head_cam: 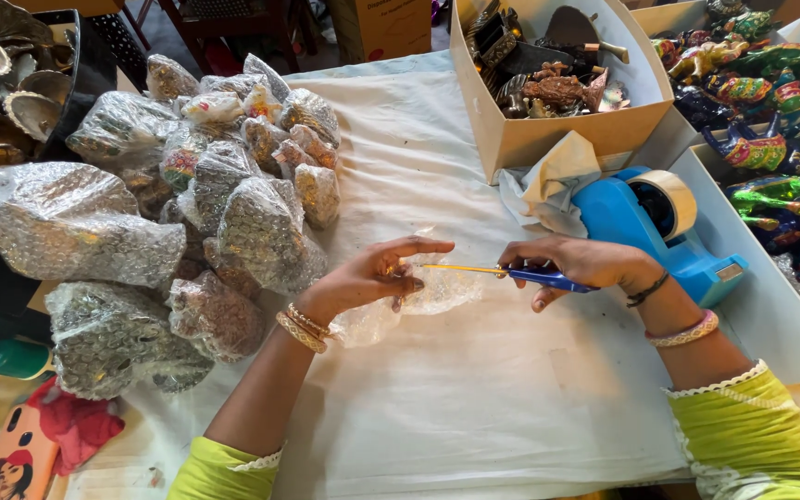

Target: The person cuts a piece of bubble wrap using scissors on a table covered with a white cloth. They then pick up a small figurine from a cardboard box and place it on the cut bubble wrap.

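We see the left hand [377, 276] pinching a clear bubble-wrap piece [418, 296] flat on the white-covered counter [474, 398]; right hand [581, 264] grips blue-handled scissors [511, 272], blades pointing left, horizontal, over the wrap.

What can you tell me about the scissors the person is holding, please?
The scissors have thin golden blades and blue handles that look like plastic. They lie almost level above the white cloth, tips pointing toward the left hand. The right hand grips the handles, hiding most of them. The blades reach a small piece of bubble wrap that the left hand holds; whether they are cutting it is unclear.
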